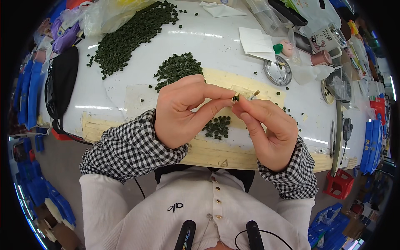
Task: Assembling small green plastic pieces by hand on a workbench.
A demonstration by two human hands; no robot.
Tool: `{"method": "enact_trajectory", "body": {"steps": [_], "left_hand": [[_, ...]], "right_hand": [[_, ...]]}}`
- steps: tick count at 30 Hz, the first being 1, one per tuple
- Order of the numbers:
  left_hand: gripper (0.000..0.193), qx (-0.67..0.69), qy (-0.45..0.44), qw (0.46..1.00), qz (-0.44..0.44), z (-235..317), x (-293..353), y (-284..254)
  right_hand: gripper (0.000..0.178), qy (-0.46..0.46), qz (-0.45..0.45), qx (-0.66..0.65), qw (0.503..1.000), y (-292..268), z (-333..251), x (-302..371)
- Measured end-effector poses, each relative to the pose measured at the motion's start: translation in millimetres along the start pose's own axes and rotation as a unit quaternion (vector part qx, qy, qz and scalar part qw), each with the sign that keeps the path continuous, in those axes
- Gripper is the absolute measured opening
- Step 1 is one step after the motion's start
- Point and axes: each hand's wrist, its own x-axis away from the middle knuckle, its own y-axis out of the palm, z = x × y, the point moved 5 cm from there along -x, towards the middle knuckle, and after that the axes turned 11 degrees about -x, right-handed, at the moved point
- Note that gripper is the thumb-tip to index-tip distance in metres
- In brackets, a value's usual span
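Left hand [179,110] is pinching narrowly, thumb and forefinger tips closing on a small dark green piece [236,98]; right hand [273,129] is meeting it from the other side, its fingertips also pressing on the piece, remaining fingers curling toward the palm. Piece is sitting between the two sets of fingertips, in front of the wearer's chest and over a pale yellow sheet [221,77] on the white tabletop [208,54]. Its ends are mostly hiding under the fingers; a dark, ridged side and a lighter yellowish bit at the upper left are showing. Long axis: too small and covered to tell, so which end is pointing where is staying unsettled. A slim brown-tipped stick [256,94] is slanting up and to the right just beside the right fingertips; whether that hand is gripping it, cannot tell. Similar dark green pieces are lying about: a large heap [129,41] at upper left, a middle heap [179,66] beyond the left hand, a loose cluster [217,127] between the wrists. A round metal dish [276,78] is resting farther off, right of centre.
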Motion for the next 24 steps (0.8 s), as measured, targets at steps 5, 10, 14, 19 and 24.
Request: {"method": "enact_trajectory", "body": {"steps": [5,10,14,19,24], "left_hand": [[0.024,-0.053,0.04,0.998,0.013,4.8,-0.1,-0.9],[0.024,-0.043,0.034,0.998,-0.003,0.4,0.7,2.4],[0.021,-0.023,0.016,0.999,-0.016,-1.9,-0.9,3.4],[0.02,0.017,-0.002,1.0,-0.012,-3.4,-2.8,2.7],[0.02,0.017,-0.015,1.0,-0.014,-3.1,-2.4,1.1]], "right_hand": [[0.032,0.009,-0.012,0.021,1.0,1.5,-0.8,0.0],[0.033,-0.011,-0.021,0.056,0.998,3.3,-0.2,1.3],[0.034,-0.022,-0.024,0.051,0.998,1.8,1.5,1.7],[0.033,-0.002,-0.025,0.025,0.999,-0.8,-0.9,-0.4],[0.033,0.016,-0.027,-0.018,0.999,-1.5,1.9,-0.4]]}}
